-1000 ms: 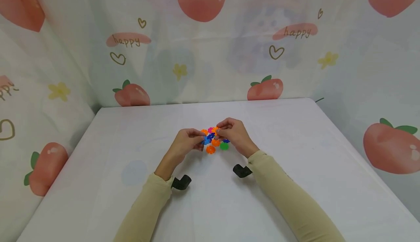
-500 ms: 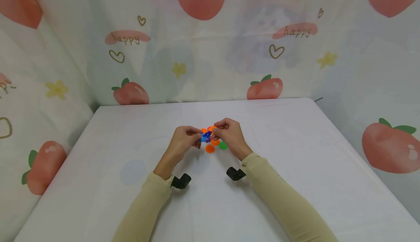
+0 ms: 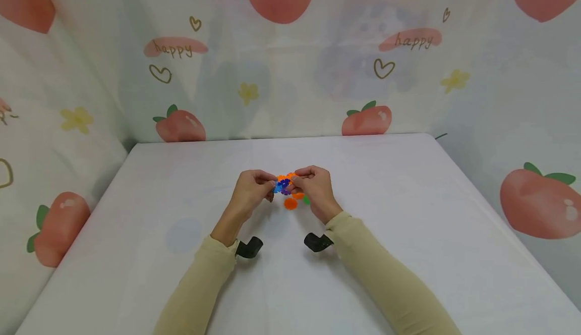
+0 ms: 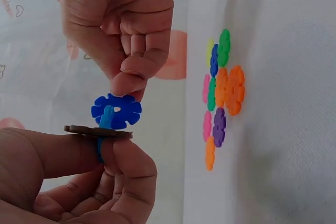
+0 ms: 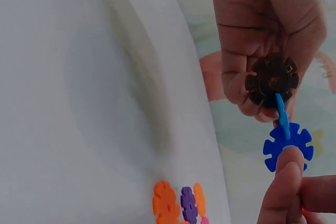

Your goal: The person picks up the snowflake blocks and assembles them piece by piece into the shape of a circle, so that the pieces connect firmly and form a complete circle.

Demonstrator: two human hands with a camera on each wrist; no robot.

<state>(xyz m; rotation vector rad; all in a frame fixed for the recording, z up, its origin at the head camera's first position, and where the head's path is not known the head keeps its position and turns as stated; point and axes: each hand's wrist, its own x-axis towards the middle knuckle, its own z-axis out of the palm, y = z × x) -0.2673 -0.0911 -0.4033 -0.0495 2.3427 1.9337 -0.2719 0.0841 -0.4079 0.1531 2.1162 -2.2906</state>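
My left hand (image 3: 247,193) pinches a light blue snowflake disc (image 4: 107,118), which passes through a dark brown snowflake disc (image 5: 262,72). Opposite it, my right hand (image 3: 316,193) grips a dark blue snowflake disc (image 4: 130,115) between thumb and fingertip. The light blue disc's edge meets the dark blue disc; how deep their notches sit in each other I cannot tell. Both hands are raised above the white table, close together. Part of the dark blue disc is hidden by the right thumb in the right wrist view.
Several loose snowflake discs lie on the white table (image 3: 386,199) beneath the hands, among them an orange disc (image 4: 236,90), a green disc (image 4: 224,48) and a purple disc (image 4: 219,127). A printed curtain (image 3: 290,82) surrounds the table at the back and sides.
Both hands have moved a little to the left, still holding their discs. The right hand now covers more of the loose discs in the head view.
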